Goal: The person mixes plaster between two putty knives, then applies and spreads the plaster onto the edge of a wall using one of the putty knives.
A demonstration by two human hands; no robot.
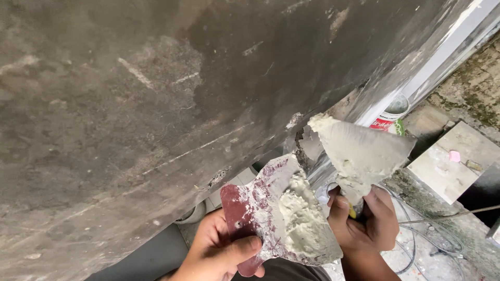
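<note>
— Hands first: how do they sit?
— Left hand (219,252) is low in the view, fingers and thumb clamped around a dark red scraper (271,213) held flat, a heap of pale filler (297,213) on its blade. Right hand (364,221) is just beside it, fist closed on the handle of a putty knife (364,151), blade tilted up and coated in the same filler.
— Where does the blade end?
— Its upper corner touches the chipped edge of the grey wall (156,104).
— Room around them?
— Wall fills the left and top. To the right, lower down, a can (393,114), a stone slab (453,161) and loose cables (422,234) on the ground.
</note>
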